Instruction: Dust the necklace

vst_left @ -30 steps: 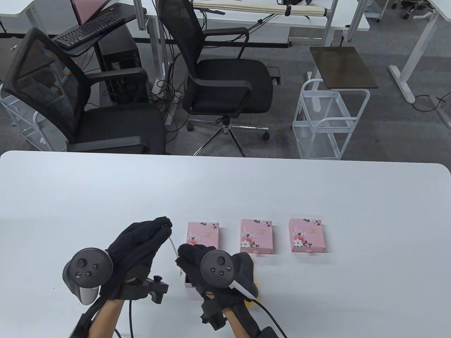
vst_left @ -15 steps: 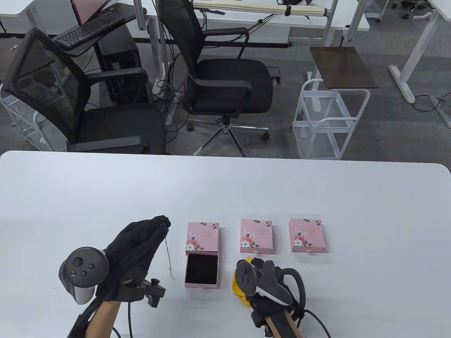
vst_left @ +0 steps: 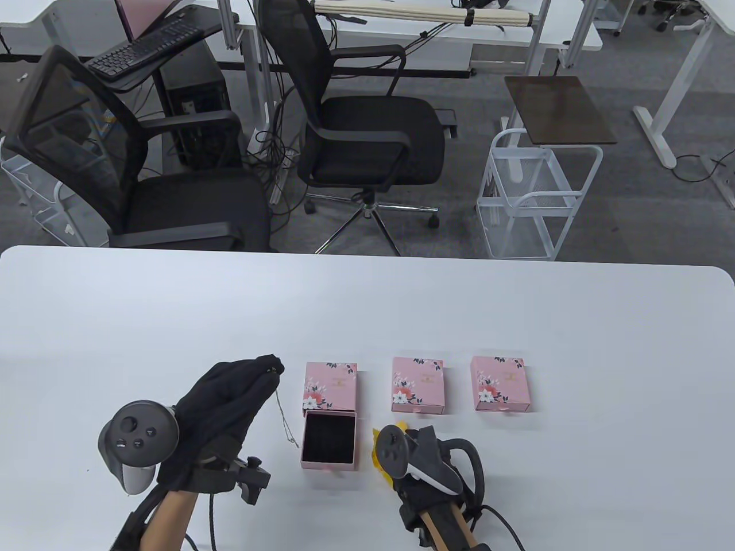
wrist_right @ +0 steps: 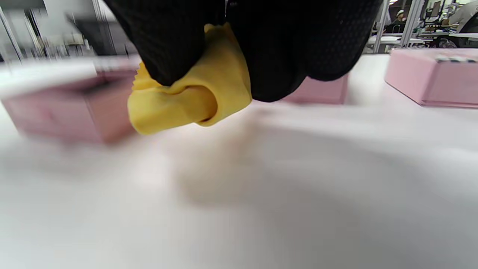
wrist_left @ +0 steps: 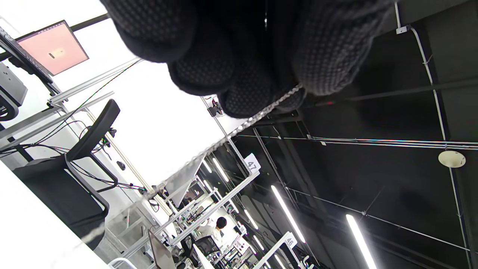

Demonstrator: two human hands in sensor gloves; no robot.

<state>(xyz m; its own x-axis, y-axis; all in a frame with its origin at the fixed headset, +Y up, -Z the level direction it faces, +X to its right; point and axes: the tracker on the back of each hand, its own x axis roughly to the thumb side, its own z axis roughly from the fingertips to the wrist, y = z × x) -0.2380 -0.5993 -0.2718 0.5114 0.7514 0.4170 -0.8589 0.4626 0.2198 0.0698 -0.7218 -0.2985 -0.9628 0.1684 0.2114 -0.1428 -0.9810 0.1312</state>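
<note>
My left hand (vst_left: 229,402) is raised over the table and pinches the top of a thin silver necklace (vst_left: 284,416) at its fingertips (vst_left: 274,365). The chain (wrist_left: 239,129) hangs down left of an open pink box (vst_left: 329,441) with a black lining. In the left wrist view the chain runs out from between the gloved fingertips (wrist_left: 261,89). My right hand (vst_left: 422,459) sits right of the open box and grips a yellow cloth (vst_left: 379,453). The right wrist view shows the cloth (wrist_right: 190,97) bunched between thumb and fingers just above the table.
Three shut pink floral boxes lie in a row: one (vst_left: 330,385) behind the open drawer, one (vst_left: 418,383) in the middle, one (vst_left: 499,383) at the right. The white table (vst_left: 517,321) stretches away behind them. Office chairs (vst_left: 367,132) stand beyond its far edge.
My right hand left the open box, went right to the yellow cloth, gripped it and now carries it slightly left. The left hand kept the necklace up, its chain swinging a little.
</note>
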